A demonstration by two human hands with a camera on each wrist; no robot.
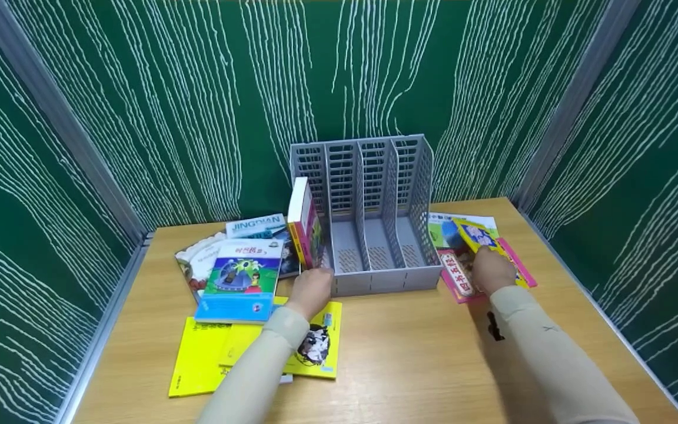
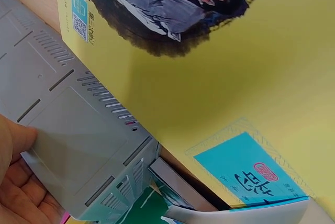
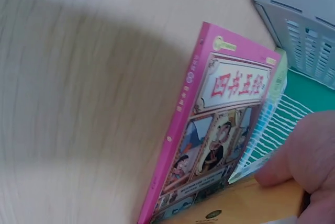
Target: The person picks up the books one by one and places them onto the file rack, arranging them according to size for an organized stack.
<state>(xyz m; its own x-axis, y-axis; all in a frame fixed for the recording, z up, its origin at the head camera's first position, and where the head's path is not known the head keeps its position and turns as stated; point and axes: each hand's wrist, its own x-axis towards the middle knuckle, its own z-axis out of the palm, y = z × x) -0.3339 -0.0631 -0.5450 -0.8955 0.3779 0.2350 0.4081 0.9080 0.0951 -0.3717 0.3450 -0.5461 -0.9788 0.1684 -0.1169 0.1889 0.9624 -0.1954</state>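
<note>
A grey file rack [image 1: 383,280] with several upright compartments stands against the back wall. My left hand [image 1: 311,290] grips its front left corner; the left wrist view shows the thumb [image 2: 21,136] on the rack's outer face and the fingers curled past the edge. A thick pink-and-yellow book [image 1: 303,227] stands upright at the leftmost compartment, just above that hand. To the right of the rack, my right hand [image 1: 494,271] pinches a yellow book [image 1: 475,234], its thumb lying on the cover in the right wrist view. Under it lies a pink book [image 3: 225,114].
A green-and-white book [image 1: 442,227] lies behind the pink one. Left of the rack are a blue-and-white book [image 1: 243,280], a JINGDIAN book [image 1: 256,225] and yellow books [image 1: 195,359], overlapping. A small black mark [image 1: 495,327] shows on the table. Green walls enclose the table's back and sides.
</note>
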